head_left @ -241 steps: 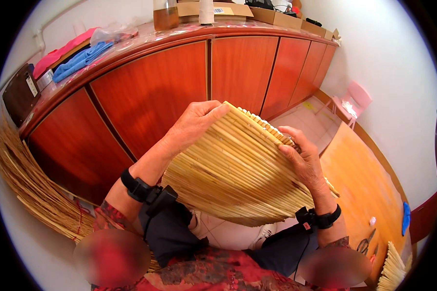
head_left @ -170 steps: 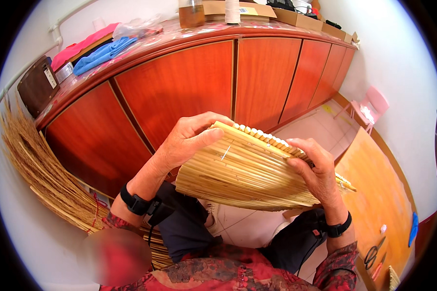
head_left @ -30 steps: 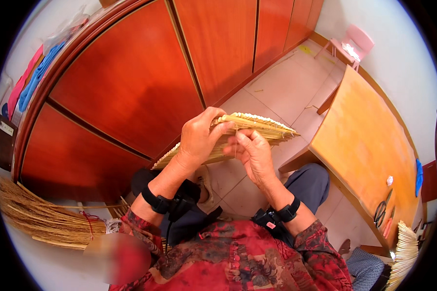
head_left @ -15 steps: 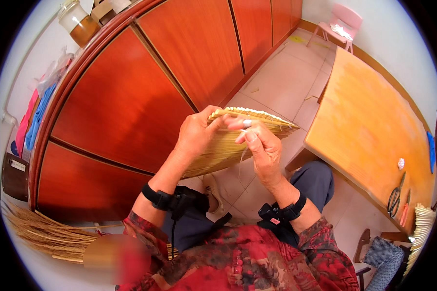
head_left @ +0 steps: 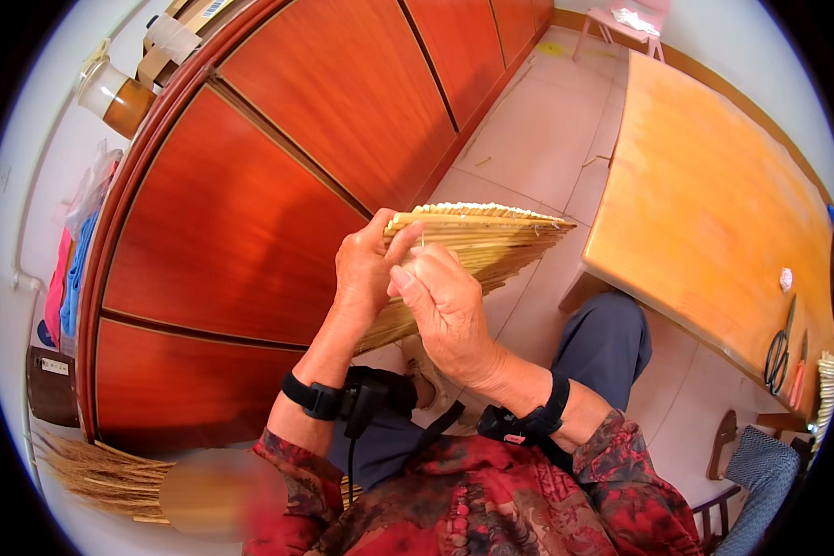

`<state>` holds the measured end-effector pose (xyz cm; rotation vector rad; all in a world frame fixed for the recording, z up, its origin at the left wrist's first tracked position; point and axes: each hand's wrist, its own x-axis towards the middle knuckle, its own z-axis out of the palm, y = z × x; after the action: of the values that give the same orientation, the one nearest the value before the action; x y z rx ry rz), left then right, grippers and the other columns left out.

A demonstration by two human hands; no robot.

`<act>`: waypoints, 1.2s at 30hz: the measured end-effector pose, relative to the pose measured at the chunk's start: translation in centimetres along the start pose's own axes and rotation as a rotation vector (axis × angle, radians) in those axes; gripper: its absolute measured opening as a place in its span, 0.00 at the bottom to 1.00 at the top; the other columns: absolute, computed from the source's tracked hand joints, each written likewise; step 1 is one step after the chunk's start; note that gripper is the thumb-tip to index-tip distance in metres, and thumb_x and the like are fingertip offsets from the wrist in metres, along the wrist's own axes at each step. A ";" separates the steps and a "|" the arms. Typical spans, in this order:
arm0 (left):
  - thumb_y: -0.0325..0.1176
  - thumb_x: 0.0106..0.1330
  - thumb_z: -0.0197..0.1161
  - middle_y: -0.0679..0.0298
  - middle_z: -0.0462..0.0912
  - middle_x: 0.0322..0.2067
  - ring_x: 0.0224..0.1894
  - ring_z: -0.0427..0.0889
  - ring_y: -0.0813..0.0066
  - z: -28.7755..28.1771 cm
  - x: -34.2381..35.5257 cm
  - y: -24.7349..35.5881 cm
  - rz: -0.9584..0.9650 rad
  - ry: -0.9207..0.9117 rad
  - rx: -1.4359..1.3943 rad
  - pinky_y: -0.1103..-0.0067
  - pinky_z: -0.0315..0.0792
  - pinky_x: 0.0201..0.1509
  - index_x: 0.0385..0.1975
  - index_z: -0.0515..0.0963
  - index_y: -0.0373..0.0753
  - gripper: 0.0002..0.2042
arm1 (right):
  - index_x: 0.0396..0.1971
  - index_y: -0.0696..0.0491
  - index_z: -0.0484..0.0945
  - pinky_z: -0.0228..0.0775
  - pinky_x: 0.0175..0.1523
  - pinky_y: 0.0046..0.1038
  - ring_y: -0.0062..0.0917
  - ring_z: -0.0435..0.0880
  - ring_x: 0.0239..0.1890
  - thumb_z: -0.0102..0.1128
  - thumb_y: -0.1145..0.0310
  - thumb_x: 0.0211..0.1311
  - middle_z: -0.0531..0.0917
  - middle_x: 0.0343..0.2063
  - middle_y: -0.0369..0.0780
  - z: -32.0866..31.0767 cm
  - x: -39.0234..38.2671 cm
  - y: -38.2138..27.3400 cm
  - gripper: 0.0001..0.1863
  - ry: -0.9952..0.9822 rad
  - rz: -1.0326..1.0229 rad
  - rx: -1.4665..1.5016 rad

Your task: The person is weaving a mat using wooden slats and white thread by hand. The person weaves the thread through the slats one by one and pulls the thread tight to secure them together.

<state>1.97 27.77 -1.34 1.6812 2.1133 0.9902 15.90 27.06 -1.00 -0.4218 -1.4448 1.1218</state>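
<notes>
I hold a flat fan-shaped mat of bound yellow straw stalks [head_left: 477, 241] in front of me, seen nearly edge on. My left hand [head_left: 366, 269] grips its near left edge, thumb on top. My right hand [head_left: 440, 301] is closed right beside the left, fingers pinching at the same edge of the straw mat, possibly on a thin thread or stalk that is too fine to make out. Both wrists carry black bands.
A long red-brown wooden cabinet [head_left: 278, 167] stands ahead with a jar [head_left: 116, 93] and boxes on top. An orange wooden table [head_left: 723, 204] on the right holds scissors [head_left: 777, 347]. Loose straw bundles [head_left: 102, 468] lie at lower left. A pink stool [head_left: 625, 18] stands far back.
The mat has turned from broad face up to nearly edge on and come closer. My right hand moved from its right rim to meet the left hand at the near edge.
</notes>
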 end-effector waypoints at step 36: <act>0.29 0.63 0.58 0.70 0.78 0.29 0.33 0.72 0.87 -4.6 -2.2 -0.4 0.005 -0.101 -0.251 0.86 0.68 0.38 0.40 0.76 0.32 0.09 | 0.31 0.57 0.75 0.62 0.21 0.14 0.12 0.68 0.16 0.56 0.71 0.61 0.72 0.19 0.31 -30.3 -10.3 -4.1 0.05 0.378 0.483 -0.449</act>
<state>-0.38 24.10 1.26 1.5790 1.8364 1.0961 47.30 28.61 -8.40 -1.2840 -1.2769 1.0056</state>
